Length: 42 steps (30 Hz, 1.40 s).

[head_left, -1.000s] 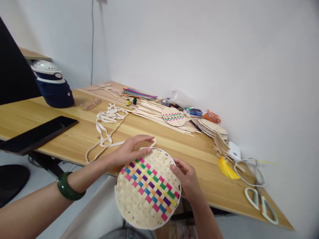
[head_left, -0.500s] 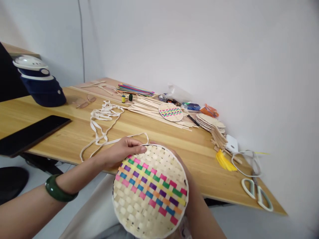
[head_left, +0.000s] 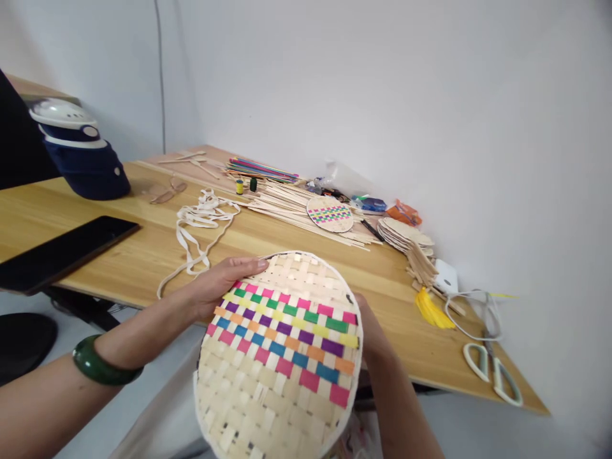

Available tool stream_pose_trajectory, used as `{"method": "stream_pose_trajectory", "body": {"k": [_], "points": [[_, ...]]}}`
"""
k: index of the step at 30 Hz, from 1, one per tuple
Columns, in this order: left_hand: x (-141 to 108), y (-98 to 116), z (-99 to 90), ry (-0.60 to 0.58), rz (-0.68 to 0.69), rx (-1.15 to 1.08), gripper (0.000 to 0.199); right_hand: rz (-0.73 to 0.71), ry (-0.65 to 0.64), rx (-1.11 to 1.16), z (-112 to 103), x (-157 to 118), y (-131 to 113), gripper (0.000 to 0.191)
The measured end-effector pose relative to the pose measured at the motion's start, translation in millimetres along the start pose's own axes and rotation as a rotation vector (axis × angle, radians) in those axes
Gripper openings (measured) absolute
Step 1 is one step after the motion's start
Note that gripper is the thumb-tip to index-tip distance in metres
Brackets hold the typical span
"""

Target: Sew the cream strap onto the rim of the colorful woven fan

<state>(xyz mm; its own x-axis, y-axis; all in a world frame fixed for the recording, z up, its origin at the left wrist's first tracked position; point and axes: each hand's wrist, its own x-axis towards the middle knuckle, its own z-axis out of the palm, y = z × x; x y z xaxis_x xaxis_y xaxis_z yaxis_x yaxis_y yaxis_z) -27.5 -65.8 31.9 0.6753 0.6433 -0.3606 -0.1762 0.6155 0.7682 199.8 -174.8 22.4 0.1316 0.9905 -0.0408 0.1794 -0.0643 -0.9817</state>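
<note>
Raised higher: woven disc (head_left: 270,357), your left hand (head_left: 220,284) pinching it; your right hand (head_left: 370,328), grip hidden. White edging (head_left: 196,398): mostly on, bare below left hand.

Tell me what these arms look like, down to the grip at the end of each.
They are a person's. The left forearm and right forearm show no sleeves or cables. A smooth, glossy, dark green bangle circles the left wrist. The left grip is an ungloved hand; the right grip, partly hidden, shows no glove either.
</note>
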Motion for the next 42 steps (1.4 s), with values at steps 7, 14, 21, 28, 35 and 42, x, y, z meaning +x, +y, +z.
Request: {"method": "stream_pose_trajectory", "body": {"k": [7,14,21,28,35,42], "points": [[-6.7,-10.9,-12.0,0.019,0.052,0.180,0.027,0.048,0.023,0.248,-18.8,0.9,10.6,0.034],[-9.6,-24.9,-11.6,-0.050,0.041,0.334,0.032,0.072,0.164,0.570,-14.5,6.3,17.1,0.022],[-10.5,-32.5,-8.9,-0.088,0.057,0.435,0.034,0.111,0.234,0.786,-10.1,9.5,8.6,0.014],[-11.9,-35.1,-1.1,-0.137,0.047,0.567,0.031,-0.106,0.023,0.269,4.0,-13.5,-13.9,0.014],[-13.6,-33.5,7.2,-0.234,0.116,0.676,0.031,-0.084,-0.258,-0.222,15.7,-30.9,-25.8,0.018],[-17.6,-25.4,7.4,-0.227,0.122,0.724,0.041,-0.044,-0.204,-0.288,11.1,-41.1,-20.1,0.021]]}}
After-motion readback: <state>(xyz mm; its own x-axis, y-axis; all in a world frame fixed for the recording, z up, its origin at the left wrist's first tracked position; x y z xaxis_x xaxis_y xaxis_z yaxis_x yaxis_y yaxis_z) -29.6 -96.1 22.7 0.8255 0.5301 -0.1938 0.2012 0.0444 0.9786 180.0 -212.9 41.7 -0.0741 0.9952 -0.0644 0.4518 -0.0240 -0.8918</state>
